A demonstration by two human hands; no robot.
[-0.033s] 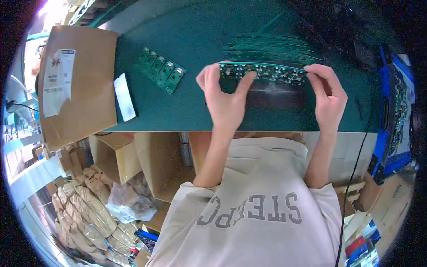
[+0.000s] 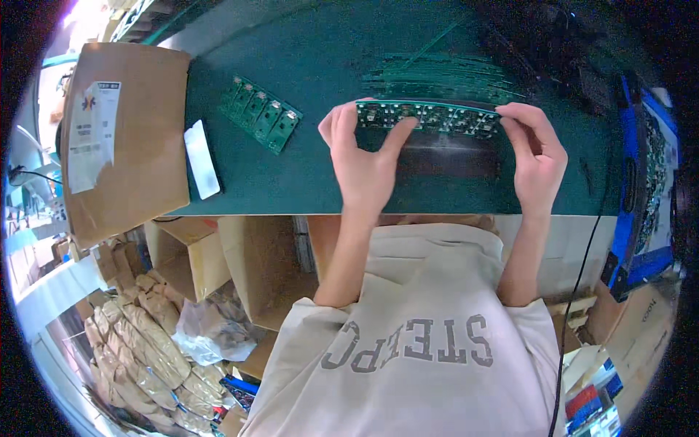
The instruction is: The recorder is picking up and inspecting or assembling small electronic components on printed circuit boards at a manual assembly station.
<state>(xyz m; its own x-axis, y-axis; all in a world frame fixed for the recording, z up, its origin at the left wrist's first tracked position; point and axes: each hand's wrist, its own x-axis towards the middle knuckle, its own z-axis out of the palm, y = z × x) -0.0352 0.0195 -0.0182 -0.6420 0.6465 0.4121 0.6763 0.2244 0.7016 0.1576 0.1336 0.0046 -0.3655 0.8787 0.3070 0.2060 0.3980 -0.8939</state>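
Observation:
A long, narrow green circuit board panel (image 2: 444, 119), crowded with small components, is held up tilted over the green table, its near face toward me. My left hand (image 2: 362, 164) grips its left end, with the thumb pressed on the near face. The right end is pinched between the thumb and fingers of my right hand (image 2: 539, 160). Just beyond the panel lies a heap of thin green strips (image 2: 437, 76). Below it sits a dark rectangular thing (image 2: 451, 162) whose kind I cannot make out.
Another green board panel (image 2: 262, 116) lies to the left, near a white flat piece (image 2: 202, 160) and a large cardboard box (image 2: 135, 146). At right, a blue rack (image 2: 626, 189) holds boards. A black cable (image 2: 582, 284) hangs over the table's near edge.

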